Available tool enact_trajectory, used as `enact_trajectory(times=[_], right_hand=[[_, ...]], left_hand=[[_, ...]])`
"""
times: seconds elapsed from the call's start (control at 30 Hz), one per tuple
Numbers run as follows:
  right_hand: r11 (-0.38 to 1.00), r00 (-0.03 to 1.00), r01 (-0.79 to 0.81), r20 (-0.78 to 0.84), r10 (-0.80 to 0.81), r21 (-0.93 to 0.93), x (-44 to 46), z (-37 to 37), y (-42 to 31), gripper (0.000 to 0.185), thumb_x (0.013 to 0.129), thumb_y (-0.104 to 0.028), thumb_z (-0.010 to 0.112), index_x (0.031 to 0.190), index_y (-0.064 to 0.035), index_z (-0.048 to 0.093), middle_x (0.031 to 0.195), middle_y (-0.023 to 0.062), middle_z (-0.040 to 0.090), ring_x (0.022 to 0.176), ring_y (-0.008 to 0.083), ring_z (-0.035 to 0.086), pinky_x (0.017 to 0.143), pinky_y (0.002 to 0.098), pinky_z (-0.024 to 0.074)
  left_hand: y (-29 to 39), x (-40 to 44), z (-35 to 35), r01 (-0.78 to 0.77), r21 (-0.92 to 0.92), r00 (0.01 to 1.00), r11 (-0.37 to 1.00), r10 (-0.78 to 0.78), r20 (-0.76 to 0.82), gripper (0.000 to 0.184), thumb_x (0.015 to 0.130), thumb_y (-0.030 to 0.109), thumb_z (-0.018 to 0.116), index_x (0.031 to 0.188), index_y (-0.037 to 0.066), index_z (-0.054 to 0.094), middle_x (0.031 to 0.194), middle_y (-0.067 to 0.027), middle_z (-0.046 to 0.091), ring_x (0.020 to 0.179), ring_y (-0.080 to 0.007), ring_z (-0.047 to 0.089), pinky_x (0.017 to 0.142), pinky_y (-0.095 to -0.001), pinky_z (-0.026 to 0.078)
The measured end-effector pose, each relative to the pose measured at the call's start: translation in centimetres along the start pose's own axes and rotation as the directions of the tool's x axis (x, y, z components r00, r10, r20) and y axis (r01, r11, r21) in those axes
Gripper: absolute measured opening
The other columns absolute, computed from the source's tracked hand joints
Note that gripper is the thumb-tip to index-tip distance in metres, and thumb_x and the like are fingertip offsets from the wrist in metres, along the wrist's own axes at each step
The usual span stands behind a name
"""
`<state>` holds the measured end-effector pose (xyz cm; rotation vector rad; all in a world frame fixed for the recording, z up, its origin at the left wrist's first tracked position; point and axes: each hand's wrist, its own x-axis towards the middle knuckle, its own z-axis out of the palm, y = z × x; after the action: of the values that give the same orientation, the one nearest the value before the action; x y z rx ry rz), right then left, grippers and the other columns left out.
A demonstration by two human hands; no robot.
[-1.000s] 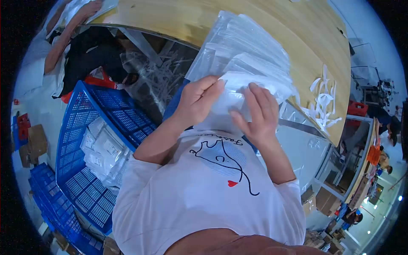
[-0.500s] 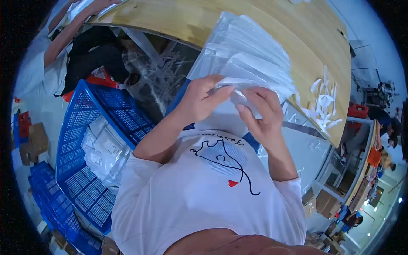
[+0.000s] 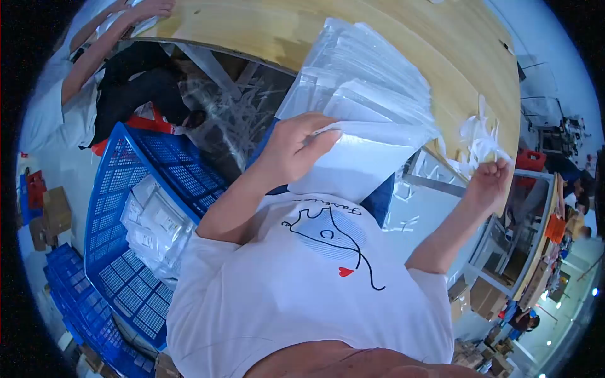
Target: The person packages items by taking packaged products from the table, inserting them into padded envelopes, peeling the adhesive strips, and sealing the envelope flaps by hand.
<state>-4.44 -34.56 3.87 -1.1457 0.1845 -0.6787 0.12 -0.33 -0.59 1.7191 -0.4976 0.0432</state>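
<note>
I log the glossy white flat plastic bag (image 3: 362, 165) at the desk's (image 3: 454, 57) near edge, just above the shirt front. Its upper edge runs left to right, dipping slightly rightward; the body slopes from there toward the wearer and a little left. The left hand covers one side, so I cannot tell its long axis.

Left hand (image 3: 299, 150): thumb and fingers pinched on the bag's upper edge. Right hand (image 3: 488, 183): fingers curled at the pile of thin white strips (image 3: 480, 140); I cannot tell whether they grip one.

Beyond the bag, I note a fanned stack of translucent plastic sleeves (image 3: 372, 60), edges slanting from upper left to lower right.

Containers: a blue perforated plastic basket (image 3: 103, 211), left of the wearer, holds flat white labelled packets (image 3: 162, 222), heaped and overlapping.
</note>
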Motion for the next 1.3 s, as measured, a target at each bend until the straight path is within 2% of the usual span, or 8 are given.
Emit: enact_trajectory(times=[0.13, 0.17, 0.57, 0.63, 0.77, 0.93, 1.07, 1.3], right_hand=[[0.993, 0.964, -0.120, -0.238, 0.122, 0.024, -2.1, -1.5, 0.6, 0.019, 0.087, -0.008, 0.057, 0.103, -0.0006, 0.058, 0.083, 0.0095, 0.064, 0.062, 0.0127, 0.056, 0.054, 0.0199, 0.0450], [0.992, 0.986, -0.129, 0.108, 0.128, -0.003, -4.2, 0.1, 0.8, 0.030, 0.085, -0.007, 0.057, 0.114, 0.0004, 0.056, 0.087, 0.0131, 0.065, 0.067, 0.0151, 0.057, 0.058, 0.0222, 0.0470], [0.930, 0.869, 0.033, 0.471, 0.154, -0.365, -6.3, 1.2, 6.9, 0.028, 0.082, -0.002, 0.060, 0.109, -0.0018, 0.060, 0.091, 0.0121, 0.065, 0.075, 0.0150, 0.057, 0.066, 0.0225, 0.0460], [0.928, 0.912, -0.320, 0.329, 0.247, 0.191, -4.9, 1.0, 6.2, 0.024, 0.085, -0.006, 0.058, 0.108, -0.0028, 0.061, 0.089, 0.0116, 0.065, 0.074, 0.0172, 0.057, 0.063, 0.0232, 0.0448], [0.808, 0.955, -0.282, 0.069, 0.289, 0.517, -2.8, -2.1, 5.6, 0.023, 0.089, -0.011, 0.054, 0.110, -0.0037, 0.061, 0.087, 0.0119, 0.064, 0.072, 0.0190, 0.057, 0.063, 0.0245, 0.0444], [0.910, 0.927, -0.355, 0.210, 0.312, 0.213, -5.8, 0.4, 5.2, 0.027, 0.087, -0.011, 0.057, 0.113, -0.0034, 0.060, 0.088, 0.0100, 0.064, 0.073, 0.0161, 0.057, 0.067, 0.0240, 0.0450], [0.718, 0.961, 0.054, 0.231, 0.150, -0.693, -6.4, 0.8, 4.7, 0.032, 0.085, -0.012, 0.061, 0.116, -0.0034, 0.058, 0.090, 0.0086, 0.064, 0.076, 0.0142, 0.057, 0.071, 0.0236, 0.0449], [0.912, 0.964, -0.015, 0.237, 0.122, -0.411, -6.8, 4.4, 3.8, 0.026, 0.082, -0.007, 0.066, 0.107, -0.0024, 0.063, 0.088, 0.0045, 0.064, 0.076, 0.0116, 0.054, 0.073, 0.0216, 0.0432]], left_hand=[[0.3, -0.1, -0.4, 0.010, -0.042, 1.000, 0.999, -0.009, 0.020, 0.016, 0.080, 0.003, 0.063, 0.095, -0.001, 0.065, 0.084, -0.0097, 0.065, 0.068, -0.0187, 0.057, 0.060, -0.0258, 0.044], [0.4, 0.0, -0.4, 0.004, -0.040, 0.999, 0.999, -0.002, 0.044, 0.017, 0.079, 0.001, 0.062, 0.095, -0.001, 0.065, 0.085, -0.0096, 0.065, 0.068, -0.0187, 0.057, 0.061, -0.0255, 0.044], [-0.8, -0.2, -2.5, -0.128, -0.078, 0.957, 0.989, 0.144, 0.251, 0.038, 0.065, -0.015, 0.052, 0.095, 0.003, 0.067, 0.095, -0.0081, 0.065, 0.077, -0.0197, 0.057, 0.070, -0.0242, 0.043], [-0.8, -0.3, -2.7, -0.122, -0.077, 0.960, 0.990, 0.137, 0.243, 0.039, 0.065, -0.015, 0.051, 0.095, 0.003, 0.067, 0.094, -0.0080, 0.065, 0.077, -0.0197, 0.057, 0.070, -0.0243, 0.043], [-0.8, -0.1, -2.7, -0.101, -0.091, 0.961, 0.991, 0.121, 0.250, 0.041, 0.065, -0.017, 0.050, 0.096, 0.004, 0.068, 0.094, -0.0076, 0.065, 0.077, -0.0199, 0.057, 0.070, -0.0248, 0.044], [-0.6, 0.0, -2.3, -0.095, -0.098, 0.967, 0.991, 0.116, 0.229, 0.041, 0.065, -0.017, 0.050, 0.096, 0.003, 0.067, 0.095, -0.0069, 0.065, 0.077, -0.0198, 0.057, 0.070, -0.0245, 0.044], [-0.4, 0.0, -2.3, -0.007, -0.112, 0.980, 0.994, 0.029, 0.199, 0.042, 0.067, -0.017, 0.050, 0.100, 0.003, 0.066, 0.097, -0.0069, 0.066, 0.079, -0.0204, 0.058, 0.072, -0.0242, 0.045], [-0.1, -0.4, -2.6, 0.023, -0.062, 0.983, 0.998, -0.012, 0.181, 0.043, 0.068, -0.016, 0.052, 0.104, 0.003, 0.064, 0.100, -0.0082, 0.066, 0.083, -0.0211, 0.060, 0.076, -0.0247, 0.046]])
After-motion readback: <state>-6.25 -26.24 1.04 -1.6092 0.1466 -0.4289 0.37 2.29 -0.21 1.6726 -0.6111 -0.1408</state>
